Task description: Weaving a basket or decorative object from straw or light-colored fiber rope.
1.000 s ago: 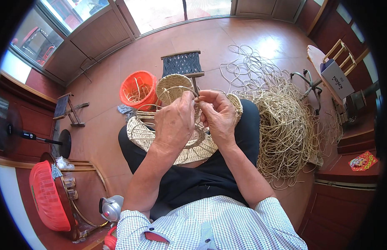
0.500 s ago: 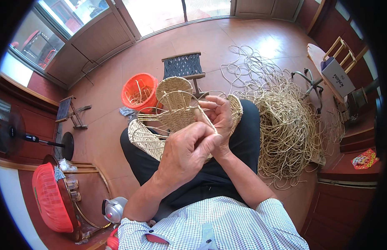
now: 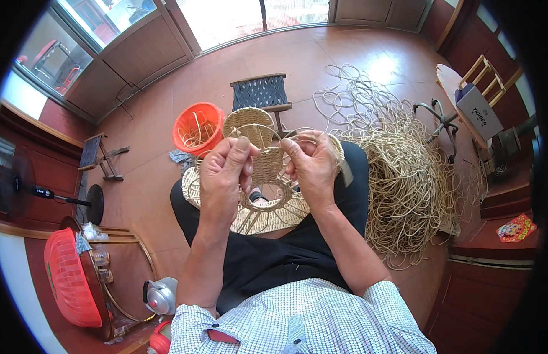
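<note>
A woven straw piece (image 3: 266, 168) rests over my lap, with a round ring-like opening (image 3: 268, 206) and a curved woven band low down. My left hand (image 3: 223, 168) is closed in a pinch at its left side, thumb pressed against the fingers. My right hand (image 3: 312, 168) pinches at the right side, with a pale strand running by its fingers. Between the two pinches a thin cord (image 3: 256, 125) arches in front of a rounded woven panel (image 3: 248, 120). The exact bit inside the left fingertips is hidden.
A large heap of straw cord (image 3: 403, 183) lies on the floor at right. Ahead stand a red bucket (image 3: 213, 141) with cord pieces and a low stool (image 3: 259, 93). At left are a fan (image 3: 95, 205), a red basket (image 3: 72, 277) and a kettle (image 3: 160, 297).
My hands, close together before, have moved apart. The left hand went left and up. The ring-like opening and lower woven band now show between my arms.
</note>
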